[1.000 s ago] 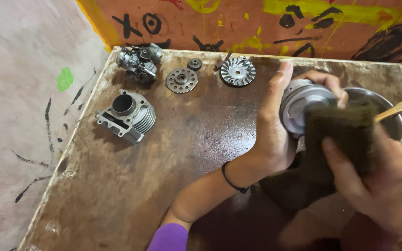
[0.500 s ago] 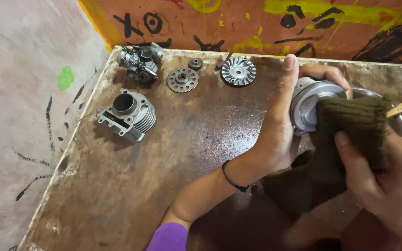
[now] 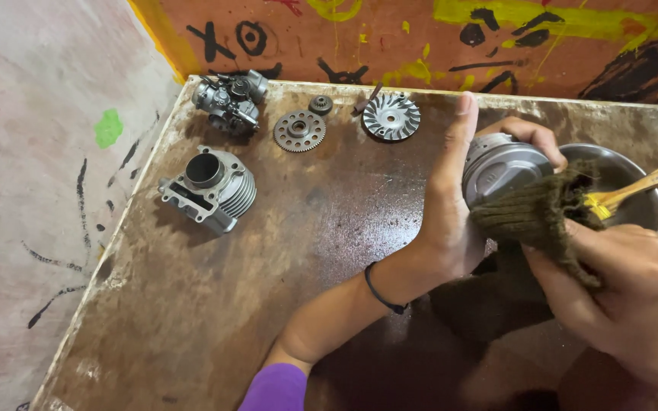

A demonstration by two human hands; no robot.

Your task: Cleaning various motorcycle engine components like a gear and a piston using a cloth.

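Left hand [image 3: 458, 205] grips a piston [image 3: 500, 171]; right hand [image 3: 611, 274], closed on a rag [image 3: 535, 217], presses it against the piston, right of the surface [image 3: 192, 320].

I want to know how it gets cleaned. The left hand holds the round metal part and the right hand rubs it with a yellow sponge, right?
Not quite. In the head view the right hand rubs with a dark brown cloth, not a yellow sponge. The left hand does hold the round metal part.

Your left hand [image 3: 458, 205] holds the metal piston [image 3: 500, 169] between thumb and fingers; your right hand [image 3: 611, 281] presses a dark knitted cloth [image 3: 531, 217] against it.
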